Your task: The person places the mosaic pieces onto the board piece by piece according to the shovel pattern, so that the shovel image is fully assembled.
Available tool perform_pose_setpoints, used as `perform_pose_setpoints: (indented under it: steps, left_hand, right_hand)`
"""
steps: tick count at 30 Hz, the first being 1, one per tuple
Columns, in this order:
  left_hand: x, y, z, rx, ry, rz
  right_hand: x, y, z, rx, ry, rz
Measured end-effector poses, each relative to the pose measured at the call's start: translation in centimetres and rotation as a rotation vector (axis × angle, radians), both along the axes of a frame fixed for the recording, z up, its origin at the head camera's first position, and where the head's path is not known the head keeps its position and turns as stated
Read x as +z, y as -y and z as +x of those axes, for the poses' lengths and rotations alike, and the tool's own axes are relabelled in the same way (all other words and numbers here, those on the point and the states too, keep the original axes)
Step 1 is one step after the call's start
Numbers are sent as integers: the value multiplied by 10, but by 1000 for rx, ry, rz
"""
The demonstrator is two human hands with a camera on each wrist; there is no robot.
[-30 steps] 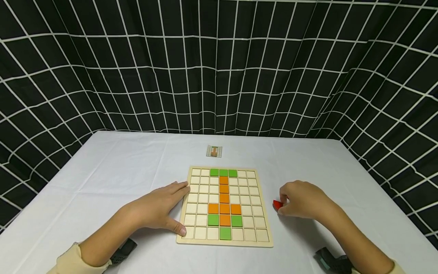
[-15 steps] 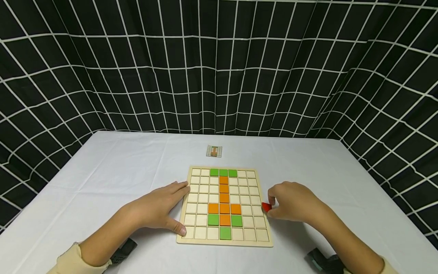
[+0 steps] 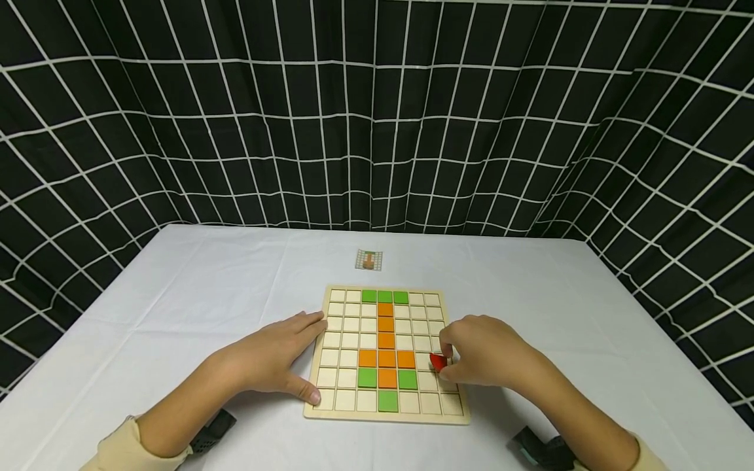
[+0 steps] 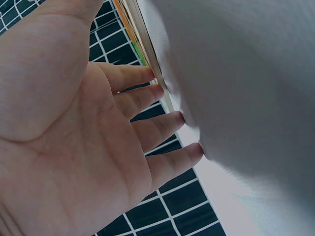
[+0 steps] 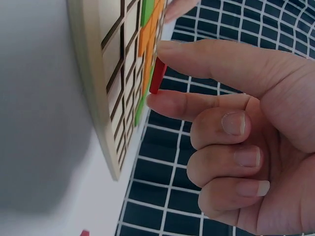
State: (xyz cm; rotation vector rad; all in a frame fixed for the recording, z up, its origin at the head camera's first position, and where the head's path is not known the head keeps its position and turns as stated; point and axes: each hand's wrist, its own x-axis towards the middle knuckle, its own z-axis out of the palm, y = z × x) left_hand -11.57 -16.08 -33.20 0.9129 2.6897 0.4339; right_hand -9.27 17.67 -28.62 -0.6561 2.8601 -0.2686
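Observation:
A square wooden grid board (image 3: pixel 424 418) lies on the white table, with orange tiles (image 3: pixel 385 325) and green tiles (image 3: pixel 387 401) set in its middle columns. My left hand (image 3: pixel 273 356) rests at the board's left edge, thumb on the near corner and fingers extended along the side. Between the thumb and index finger of my right hand (image 3: pixel 489 353) I pinch a small red tile (image 5: pixel 158 75), held tilted over the right part of the board. The other fingers of that hand are curled in, as the right wrist view shows. Part of the board's right edge is hidden by this hand.
A small card (image 3: pixel 368 260) with a grid pattern lies beyond the board. Another bit of red (image 5: pixel 85 233) shows on the cloth at the bottom of the right wrist view. A black curtain (image 3: pixel 371 118) with white grid lines surrounds the table (image 3: pixel 194 281).
My right hand has moved left with the red tile, from the cloth beside the board to over its right-hand squares. The left hand has stayed in place.

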Motion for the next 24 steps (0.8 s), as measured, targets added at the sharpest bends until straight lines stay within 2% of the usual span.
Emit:
perform_pose_setpoints:
  steps: [8, 24]
  left_hand:
    - [-1, 0, 0, 3, 2, -6]
    - [1, -1, 1, 0, 3, -7]
  right_hand:
    - [-1, 12, 1, 72, -22, -14]
    - [-2, 35, 5, 126, -21, 16]
